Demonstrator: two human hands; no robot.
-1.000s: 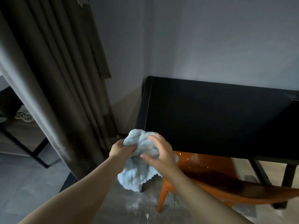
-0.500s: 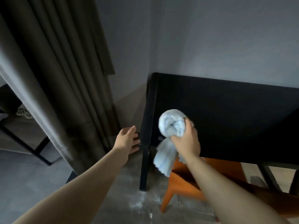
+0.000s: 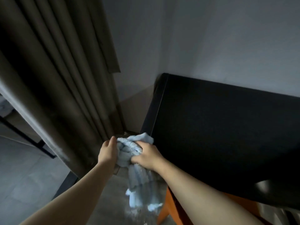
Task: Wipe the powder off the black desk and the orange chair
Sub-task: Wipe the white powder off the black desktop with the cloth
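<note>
Half a second back the right hand [image 3: 146, 157] alone had the light-blue fluffy cloth [image 3: 128, 151] up over the black desk's [image 3: 219, 127] left corner, with the left hand [image 3: 108, 151] spread and free. Now both hands are on it. Right fingers are curled into the bunched top. The left hand is closed on the cloth's left side, though its fingertips are hidden behind the wad. The cloth sits just off the desk's near-left corner and may touch the edge — its loose tail hangs toward the floor.

We read this as re-bunching for a fresh face, not a wipe stroke. The desk top looks plain dark with no powder we can make out, so the desk part seems mostly done. The orange wooden chair [image 3: 163, 210] is tucked under the desk and mostly hidden by the right forearm — we cannot tell whether powder is on it. It is likely next. Pale dust shows on the grey floor [image 3: 113, 213] below the cloth. A brown pleated curtain [image 3: 56, 78] hangs left.
</note>
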